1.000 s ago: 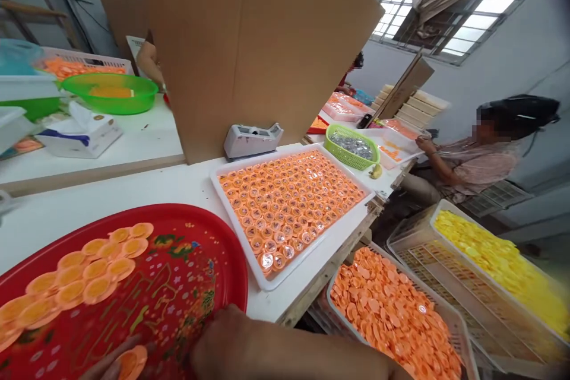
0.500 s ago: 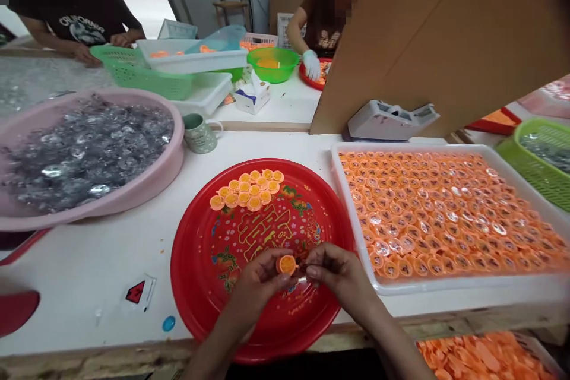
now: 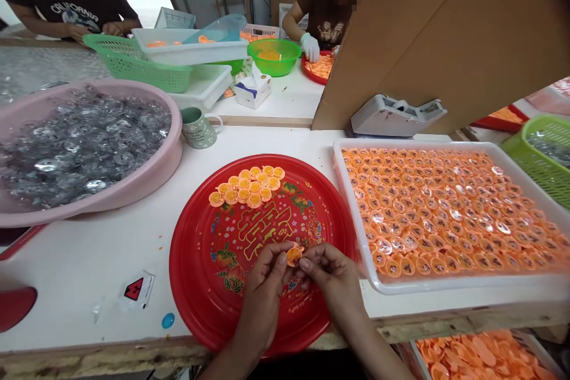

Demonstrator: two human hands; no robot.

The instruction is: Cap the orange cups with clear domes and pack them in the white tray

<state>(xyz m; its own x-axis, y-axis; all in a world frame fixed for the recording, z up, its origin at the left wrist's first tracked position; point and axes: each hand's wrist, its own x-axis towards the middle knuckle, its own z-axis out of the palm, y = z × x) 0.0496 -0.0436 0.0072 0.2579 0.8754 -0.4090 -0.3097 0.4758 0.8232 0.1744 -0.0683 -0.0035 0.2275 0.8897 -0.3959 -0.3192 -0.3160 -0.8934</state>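
Over the red tray (image 3: 196, 285), my left hand (image 3: 265, 279) and my right hand (image 3: 327, 273) both pinch one small round orange plastic piece (image 3: 294, 256) between thumb and fingers. The piece is tilted and its edges are partly covered by my fingertips. Several similar orange discs (image 3: 243, 194) with yellow centres lie in a close cluster toward the back of the tray. Flowers and gold characters are printed on the tray's bottom.
At right stands a white bin (image 3: 383, 286) of orange pieces in rows. A pink basin (image 3: 146, 184) of clear plastic parts and a mug (image 3: 198, 129) are at left. A cardboard sheet (image 3: 401, 29) rises behind. Two people work across the table, one wearing a white glove (image 3: 310, 47).
The orange piece has turned and tilted between my fingers. My left hand has become more upright, and my right fingertips have closed in on the piece. The view has shifted slightly.
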